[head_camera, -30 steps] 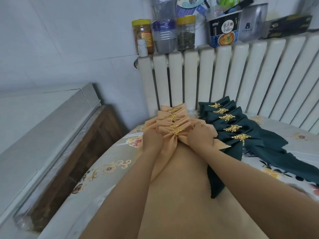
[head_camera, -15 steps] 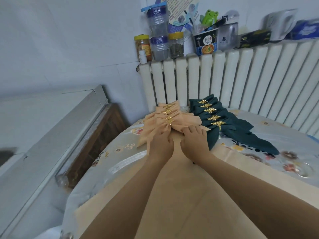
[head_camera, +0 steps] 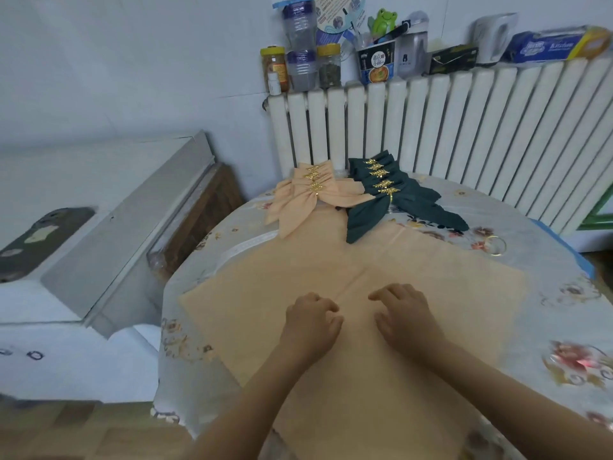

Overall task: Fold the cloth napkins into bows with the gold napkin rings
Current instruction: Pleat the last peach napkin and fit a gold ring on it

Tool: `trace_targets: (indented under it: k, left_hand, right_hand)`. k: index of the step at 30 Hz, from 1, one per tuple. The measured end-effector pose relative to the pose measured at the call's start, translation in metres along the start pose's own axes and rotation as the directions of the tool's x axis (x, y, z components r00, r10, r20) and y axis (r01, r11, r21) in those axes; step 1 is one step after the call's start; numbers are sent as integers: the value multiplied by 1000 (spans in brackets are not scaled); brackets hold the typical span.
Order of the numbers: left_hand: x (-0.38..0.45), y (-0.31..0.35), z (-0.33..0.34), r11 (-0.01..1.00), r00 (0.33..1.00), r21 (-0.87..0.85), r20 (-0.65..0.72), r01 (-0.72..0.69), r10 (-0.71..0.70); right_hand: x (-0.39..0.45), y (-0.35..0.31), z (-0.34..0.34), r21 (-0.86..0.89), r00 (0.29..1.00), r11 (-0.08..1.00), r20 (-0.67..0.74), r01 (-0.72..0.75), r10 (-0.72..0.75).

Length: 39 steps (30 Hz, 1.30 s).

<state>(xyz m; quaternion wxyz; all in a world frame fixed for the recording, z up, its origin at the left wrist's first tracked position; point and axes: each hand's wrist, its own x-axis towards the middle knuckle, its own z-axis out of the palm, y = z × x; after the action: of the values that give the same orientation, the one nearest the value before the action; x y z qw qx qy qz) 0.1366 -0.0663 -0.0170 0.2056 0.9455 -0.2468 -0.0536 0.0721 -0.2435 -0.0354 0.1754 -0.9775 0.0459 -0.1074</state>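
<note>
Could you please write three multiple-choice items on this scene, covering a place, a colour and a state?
1. Where does the loose gold ring lie?
A. On the tablecloth, right of the green bows
B. On the radiator
C. In the left hand

2. What colour is the flat napkin under the hands?
A. Dark green
B. Peach
C. White

3. How is the left hand?
A. Pinching a ring
B. Fingers loosely curled, holding nothing
C. Lifting a bow

Answers: 1 A, the ring sits alone on the floral tablecloth beside the green bows; 2 B, it matches the peach bows; 3 B, nothing shows in its grip.
</note>
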Motion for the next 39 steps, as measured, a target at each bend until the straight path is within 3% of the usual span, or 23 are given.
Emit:
trace_targets:
  k: [5, 10, 13, 17, 23, 27, 30, 33, 35, 39]
  left_hand:
    - [-79, -10, -2, 983, 949, 151, 311, -109, 57]
    - [-104, -24, 0, 979, 916, 124, 389, -162, 102]
    - [-105, -28, 5, 985, 930, 99, 353, -145, 101]
    - [-105, -23, 6, 994, 953, 34, 289, -101, 86]
    - [-103, -19, 8, 984, 994, -147, 19, -101, 105]
    - [-103, -13, 4, 993, 997, -99, -40, -64, 61]
    - [-98, -15, 0, 996, 999, -88, -40, -22, 19]
    - [-94, -11, -8, 998, 999, -60, -23, -36, 35]
    - [-92, -7, -16, 998, 999, -39, 19, -46, 47]
    - [-90, -6, -34, 997, 977, -52, 204, -60, 69]
  right_hand:
    - [-78, 0, -6, -36, 975, 998, 218, 59, -49]
    - [-104, 9, -23, -53, 884, 991, 460, 119, -82]
    - [-111, 8, -24, 44, 904, 996, 419, 80, -91]
    - [-109, 4, -18, 169, 958, 984, 287, -64, 13]
    - [-103, -4, -11, 163, 994, 985, 107, -53, 36]
    - [-103, 4, -29, 304, 976, 949, 219, -82, 14]
    - [-105, 6, -32, 260, 958, 964, 287, -60, -18]
    - [-107, 7, -29, 328, 984, 932, 132, -156, 118]
    - [-106, 4, -38, 308, 987, 939, 105, -151, 124]
    - [-100, 1, -53, 194, 974, 973, 213, -123, 81]
